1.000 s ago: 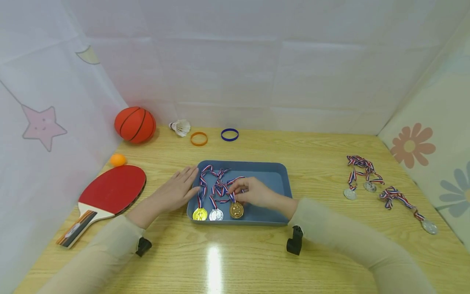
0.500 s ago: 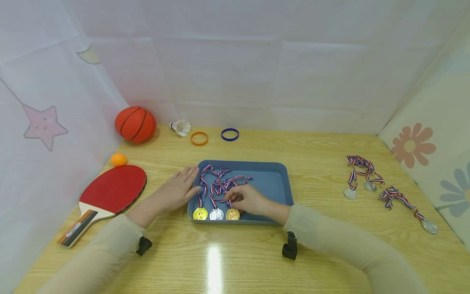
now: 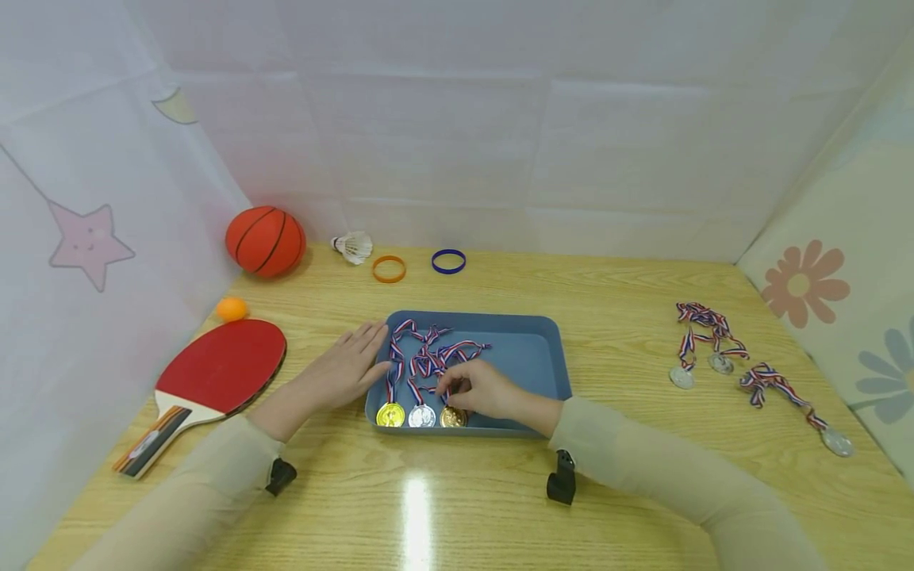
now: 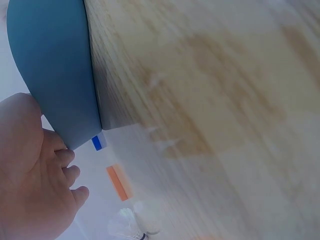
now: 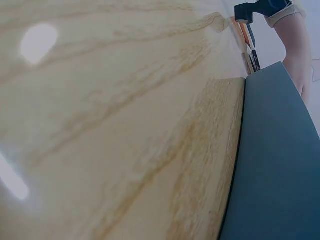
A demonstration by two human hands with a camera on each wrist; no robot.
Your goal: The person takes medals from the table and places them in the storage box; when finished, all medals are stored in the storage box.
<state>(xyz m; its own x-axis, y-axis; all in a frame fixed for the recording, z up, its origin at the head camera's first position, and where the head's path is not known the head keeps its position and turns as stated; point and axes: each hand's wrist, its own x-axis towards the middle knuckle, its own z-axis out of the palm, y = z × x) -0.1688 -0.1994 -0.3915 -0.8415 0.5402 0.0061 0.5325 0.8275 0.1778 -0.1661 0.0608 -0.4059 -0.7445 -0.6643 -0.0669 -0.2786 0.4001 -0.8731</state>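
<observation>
A blue-grey tray (image 3: 524, 333) holds several medals on striped ribbons. Along its near side lie a yellow-gold medal (image 3: 390, 415), a silver medal (image 3: 422, 416) and a bronze-coloured medal (image 3: 453, 417), left to right. My right hand (image 3: 489, 388) reaches into the tray, its curled thumb and index finger pinching the bronze-coloured medal where its ribbon joins. Part of that medal is hidden by the fingers. Straight-fingered, my left hand (image 3: 350, 369) rests against the tray's left rim; the left wrist view shows its palm side (image 4: 45, 185) beside the tray wall (image 4: 55, 65).
Silver medals with ribbons (image 3: 707, 317) lie at the right of the wooden table. At the left are a red table tennis bat (image 3: 221, 369), an orange ball (image 3: 232, 309) and a small basketball (image 3: 266, 242). Behind the tray are a shuttlecock (image 3: 353, 247), orange wristband (image 3: 389, 279) and blue wristband (image 3: 448, 270).
My right hand has moved left and slightly down, bringing the bronze-coloured medal close beside the silver one; its ribbon now lies in the tray. My left hand stays at the rim.
</observation>
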